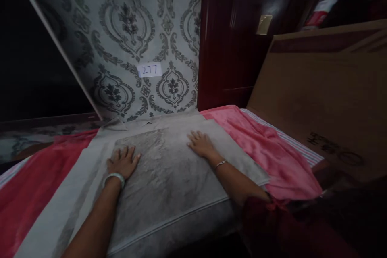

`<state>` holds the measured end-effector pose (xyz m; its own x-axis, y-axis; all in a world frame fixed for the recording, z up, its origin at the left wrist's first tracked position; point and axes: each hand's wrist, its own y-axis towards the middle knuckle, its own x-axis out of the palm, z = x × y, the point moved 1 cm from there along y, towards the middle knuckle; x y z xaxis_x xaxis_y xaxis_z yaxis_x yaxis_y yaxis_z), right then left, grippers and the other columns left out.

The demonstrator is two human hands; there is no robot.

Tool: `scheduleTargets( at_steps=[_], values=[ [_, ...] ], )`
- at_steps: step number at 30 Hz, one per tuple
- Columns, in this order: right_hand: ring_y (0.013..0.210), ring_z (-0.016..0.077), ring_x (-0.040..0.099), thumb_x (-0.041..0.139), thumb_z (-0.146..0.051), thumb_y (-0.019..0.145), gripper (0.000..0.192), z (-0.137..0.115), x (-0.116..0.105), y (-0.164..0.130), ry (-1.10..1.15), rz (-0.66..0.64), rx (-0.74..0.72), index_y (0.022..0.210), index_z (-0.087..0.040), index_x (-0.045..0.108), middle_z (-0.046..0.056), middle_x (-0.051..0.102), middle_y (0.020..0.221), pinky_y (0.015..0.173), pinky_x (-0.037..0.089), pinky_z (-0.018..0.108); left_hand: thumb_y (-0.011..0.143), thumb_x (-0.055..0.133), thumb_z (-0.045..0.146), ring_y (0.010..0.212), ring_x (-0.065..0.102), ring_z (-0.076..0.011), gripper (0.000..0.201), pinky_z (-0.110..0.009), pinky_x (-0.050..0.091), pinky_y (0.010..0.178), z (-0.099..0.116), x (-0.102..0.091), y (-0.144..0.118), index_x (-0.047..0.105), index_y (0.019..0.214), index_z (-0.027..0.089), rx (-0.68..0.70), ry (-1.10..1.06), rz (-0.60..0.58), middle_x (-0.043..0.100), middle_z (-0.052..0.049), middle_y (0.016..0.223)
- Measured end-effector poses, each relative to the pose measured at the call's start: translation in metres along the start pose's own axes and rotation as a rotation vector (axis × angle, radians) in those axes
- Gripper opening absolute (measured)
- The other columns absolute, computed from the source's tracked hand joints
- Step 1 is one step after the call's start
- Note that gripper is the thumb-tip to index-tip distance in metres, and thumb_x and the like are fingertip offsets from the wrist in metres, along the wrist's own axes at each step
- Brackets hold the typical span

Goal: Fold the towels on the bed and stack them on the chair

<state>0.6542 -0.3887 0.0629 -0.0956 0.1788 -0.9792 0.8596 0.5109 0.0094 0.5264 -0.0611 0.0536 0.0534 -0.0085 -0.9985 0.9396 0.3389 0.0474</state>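
Observation:
A grey, soft-looking cloth (169, 177) lies spread out in front of me, its surface a little rumpled and streaked. On its left part rests my left hand (122, 163), palm down with the fingers spread and a pale bangle at the wrist. My right hand (201, 144) lies flat on the upper right part, fingers apart, with a thin bracelet on the wrist. Neither hand grips anything. A paler grey fabric (57, 185) shows beyond the cloth's left side. The near edge of the cloth has a light seam and hangs over the front.
Pink-red plush fabric (256, 141) lies under the cloth at both sides, over a striped sheet (298, 147). A large cardboard box (320, 88) stands at the right, with a bottle (323, 8) behind it. Patterned wallpaper (130, 24) bears a paper label (149, 69) reading 277.

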Motion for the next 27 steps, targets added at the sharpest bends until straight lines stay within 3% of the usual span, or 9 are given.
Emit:
scheduleTargets(
  at_steps=[4, 8, 10, 12, 14, 17, 20, 23, 27],
  values=[
    [0.152, 0.0297, 0.013, 0.023, -0.051, 0.103, 0.059, 0.096, -0.016, -0.040, -0.049, -0.011, 0.272, 0.159, -0.031, 0.023, 0.005, 0.013, 0.167, 0.118, 0.016, 0.059, 0.097, 0.016, 0.045, 0.152, 0.018, -0.0344, 0.061, -0.068, 0.020, 0.115, 0.005, -0.003, -0.006, 0.049, 0.147, 0.033, 0.027, 0.003, 0.010, 0.037, -0.004, 0.160],
    [0.151, 0.0323, 0.018, 0.023, -0.045, 0.104, 0.057, 0.143, -0.033, -0.077, -0.067, -0.041, 0.420, 0.157, -0.027, 0.029, 0.009, 0.020, 0.165, 0.114, 0.022, 0.062, 0.095, 0.015, 0.058, 0.150, 0.022, -0.0382, 0.071, -0.069, 0.024, 0.112, 0.009, -0.016, -0.012, 0.033, 0.156, 0.026, -0.106, -0.034, 0.068, 0.030, -0.012, 0.163],
    [0.151, 0.0342, 0.016, 0.027, -0.043, 0.103, 0.057, 0.136, -0.042, -0.083, -0.079, -0.023, 0.455, 0.157, -0.025, 0.031, 0.012, 0.019, 0.165, 0.113, 0.023, 0.064, 0.095, 0.015, 0.059, 0.149, 0.024, -0.0397, 0.072, -0.070, 0.026, 0.111, 0.014, -0.025, -0.012, 0.031, 0.157, 0.025, -0.117, -0.028, 0.034, 0.027, -0.012, 0.164],
    [0.152, 0.0336, 0.012, 0.031, -0.042, 0.102, 0.060, 0.105, -0.046, -0.083, -0.085, 0.042, 0.417, 0.158, -0.021, 0.027, 0.015, 0.015, 0.165, 0.114, 0.022, 0.062, 0.096, 0.018, 0.056, 0.147, 0.028, -0.0413, 0.071, -0.070, 0.029, 0.109, 0.025, -0.034, -0.015, 0.033, 0.156, 0.022, -0.133, 0.008, -0.034, 0.029, -0.014, 0.163],
    [0.151, 0.0318, 0.015, 0.035, -0.038, 0.101, 0.061, 0.054, -0.043, -0.080, -0.060, 0.135, 0.227, 0.158, -0.018, 0.027, 0.016, 0.016, 0.165, 0.117, 0.021, 0.057, 0.096, 0.025, 0.054, 0.146, 0.030, -0.0414, 0.069, -0.069, 0.029, 0.110, 0.047, -0.040, -0.025, 0.037, 0.154, 0.020, -0.104, 0.062, -0.082, 0.032, -0.016, 0.161],
    [0.150, 0.0303, 0.020, 0.035, -0.035, 0.100, 0.059, -0.029, -0.022, -0.082, 0.039, 0.122, -0.113, 0.157, -0.016, 0.029, 0.015, 0.020, 0.164, 0.117, 0.024, 0.052, 0.097, 0.028, 0.051, 0.150, 0.022, -0.0369, 0.065, -0.065, 0.024, 0.115, 0.094, -0.039, -0.060, 0.035, 0.155, 0.023, 0.115, 0.103, -0.069, 0.027, -0.011, 0.164],
    [0.148, 0.0290, 0.026, 0.035, -0.033, 0.101, 0.054, -0.073, 0.000, -0.093, 0.094, 0.068, -0.253, 0.153, -0.021, 0.037, 0.008, 0.027, 0.163, 0.117, 0.024, 0.049, 0.099, 0.028, 0.047, 0.153, 0.015, -0.0341, 0.062, -0.065, 0.023, 0.116, 0.129, -0.025, -0.104, 0.029, 0.157, 0.028, 0.266, 0.117, -0.107, 0.020, -0.006, 0.166],
    [0.150, 0.0282, 0.022, 0.039, -0.041, 0.101, 0.055, -0.055, 0.008, -0.109, 0.084, 0.053, -0.236, 0.153, -0.025, 0.038, 0.004, 0.025, 0.163, 0.119, 0.018, 0.048, 0.100, 0.026, 0.043, 0.153, 0.012, -0.0343, 0.060, -0.067, 0.021, 0.116, 0.138, -0.011, -0.129, 0.028, 0.158, 0.027, 0.257, 0.142, -0.092, 0.017, -0.005, 0.167],
    [0.150, 0.0338, 0.018, 0.035, -0.049, 0.101, 0.062, 0.034, -0.003, -0.133, 0.036, 0.040, -0.019, 0.155, -0.019, 0.035, 0.012, 0.022, 0.164, 0.118, 0.016, 0.059, 0.099, 0.026, 0.043, 0.153, 0.014, -0.0347, 0.060, -0.067, 0.022, 0.116, 0.133, -0.006, -0.130, 0.029, 0.157, 0.028, 0.260, 0.131, -0.066, 0.019, -0.005, 0.166]
  ],
)
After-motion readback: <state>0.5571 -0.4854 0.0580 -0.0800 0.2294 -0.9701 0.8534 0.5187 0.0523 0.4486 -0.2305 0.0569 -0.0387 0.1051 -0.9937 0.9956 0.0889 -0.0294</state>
